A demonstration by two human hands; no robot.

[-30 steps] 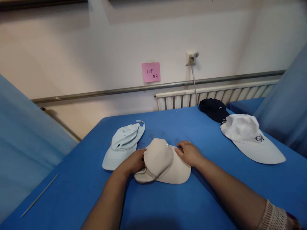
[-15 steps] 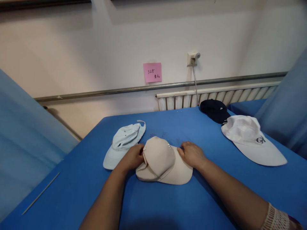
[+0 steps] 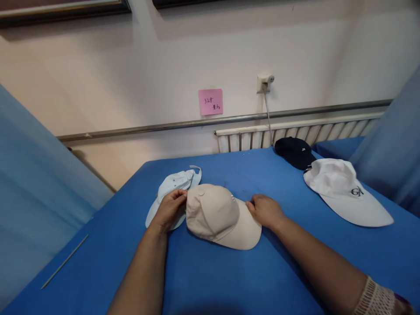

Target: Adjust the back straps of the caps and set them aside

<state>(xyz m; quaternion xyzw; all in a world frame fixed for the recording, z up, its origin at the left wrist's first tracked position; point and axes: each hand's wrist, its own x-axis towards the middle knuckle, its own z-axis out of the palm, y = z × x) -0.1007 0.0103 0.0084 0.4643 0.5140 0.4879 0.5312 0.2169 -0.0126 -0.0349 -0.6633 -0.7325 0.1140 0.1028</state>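
Note:
A beige baseball cap (image 3: 218, 214) rests on the blue-covered table (image 3: 210, 280), its brim pointing right and toward me. My left hand (image 3: 170, 208) pinches the back edge of the cap between thumb and fingers. At the brim's far edge, my right hand (image 3: 265, 210) grips with its thumb on top and the other fingers curled, partly hidden. The crown stands rounded, with the button showing on top. Behind my left hand lies a pale blue cap (image 3: 175, 181), partly covered by that hand, its strap sticking up at the back.
At the right lie a white cap (image 3: 337, 183) with dark letters and a black cap (image 3: 293, 151). A thin stick (image 3: 64, 262) lies on the left. Blue curtains (image 3: 42, 175) hang on both sides. A radiator (image 3: 243, 140) and rail (image 3: 157, 127) line the wall.
My left hand has moved left and up along the beige cap's back. The folded-in back of the crown has been pulled out and is fuller now. My right hand stays at the brim.

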